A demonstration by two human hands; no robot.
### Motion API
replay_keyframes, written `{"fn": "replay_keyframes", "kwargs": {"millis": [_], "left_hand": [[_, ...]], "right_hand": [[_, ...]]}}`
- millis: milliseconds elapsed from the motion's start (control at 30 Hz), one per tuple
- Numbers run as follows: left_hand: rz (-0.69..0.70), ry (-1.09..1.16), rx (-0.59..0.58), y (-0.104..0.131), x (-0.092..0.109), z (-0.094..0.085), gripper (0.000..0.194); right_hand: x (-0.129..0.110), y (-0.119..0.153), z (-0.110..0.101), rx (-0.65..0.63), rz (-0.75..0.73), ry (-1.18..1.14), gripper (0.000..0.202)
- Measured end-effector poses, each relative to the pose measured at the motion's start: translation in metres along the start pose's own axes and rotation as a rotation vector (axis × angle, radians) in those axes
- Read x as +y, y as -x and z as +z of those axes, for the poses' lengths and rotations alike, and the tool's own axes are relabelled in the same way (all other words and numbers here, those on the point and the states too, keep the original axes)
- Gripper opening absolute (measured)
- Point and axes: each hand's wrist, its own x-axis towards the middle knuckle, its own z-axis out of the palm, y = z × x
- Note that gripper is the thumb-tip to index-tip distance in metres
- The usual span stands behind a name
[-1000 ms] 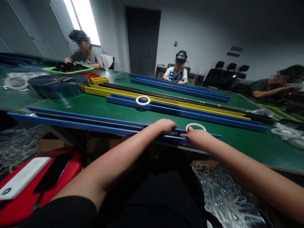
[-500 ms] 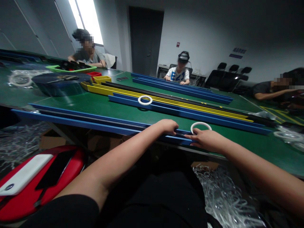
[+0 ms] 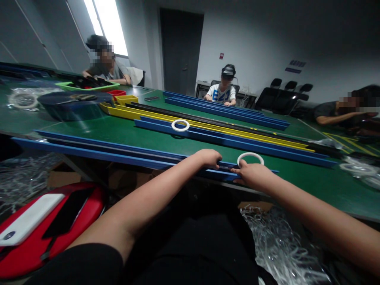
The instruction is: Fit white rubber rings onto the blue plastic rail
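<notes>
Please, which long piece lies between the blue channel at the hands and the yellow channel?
Between the near blue channel and yellow channel lies another long blue channel, partly hidden by a white ring, in the head view.

Bright light comes through a tall window (image 3: 111, 25) at the far left, beside pale grey walls (image 3: 252, 43). A dark door (image 3: 181, 53) stands shut near the middle of the far wall. Black chairs (image 3: 274, 99) cluster to its right, where the room is dimmer.
</notes>
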Motion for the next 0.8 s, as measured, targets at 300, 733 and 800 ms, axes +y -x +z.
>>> {"fn": "replay_keyframes", "kwargs": {"millis": [300,733,800], "left_hand": [[-0.014,-0.016,0.001,0.0015,0.0034,-0.0014,0.029],[-0.006,-0.042,0.0,-0.001,0.0053,0.0002,0.028],[-0.001,-0.045,0.0,-0.0015,0.0055,0.0001,0.028]], "right_hand": [[-0.0021,0.0027,0.0015,0.019,0.012,-0.006,0.057],[-0.0014,0.0041,0.0041,0.037,0.023,-0.026,0.056],[-0.0016,0.0039,0.004,0.034,0.03,-0.034,0.056]]}}
